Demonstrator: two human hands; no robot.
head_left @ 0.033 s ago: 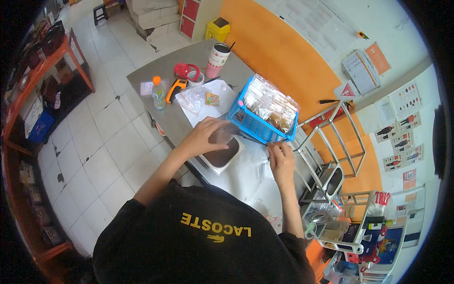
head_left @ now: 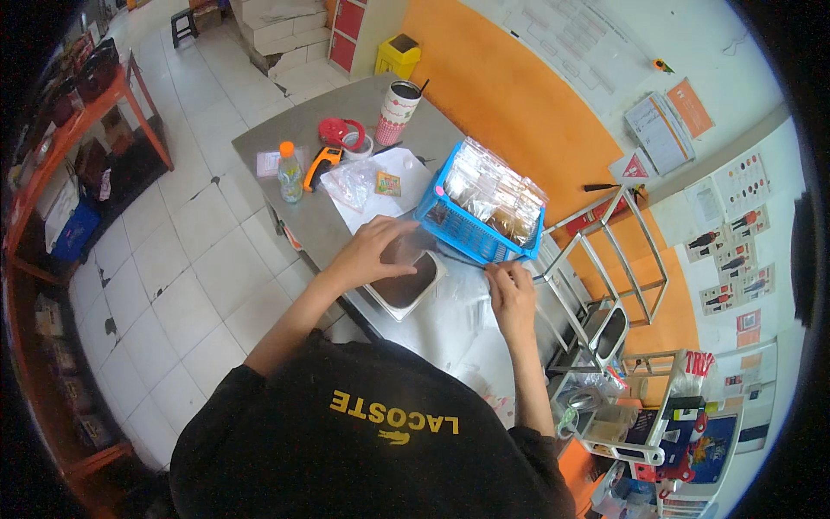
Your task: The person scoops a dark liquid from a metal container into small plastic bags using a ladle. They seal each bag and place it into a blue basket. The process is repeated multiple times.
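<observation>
On your side of the blue plastic basket (head_left: 456,234), your right hand (head_left: 515,298) pinches clear plastic film (head_left: 467,280), seemingly to keep it taut; your left hand (head_left: 368,254), thumb and fingers apart, hangs over the brown-filled rectangular metal tub (head_left: 401,311).

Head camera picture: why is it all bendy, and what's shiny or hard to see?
In the head view, the fisheye lens bends straight edges and the corners go black; there, glare whitens the packets in the blue basket, and the clear plastic by the right hand is faint, hard to make out.
</observation>
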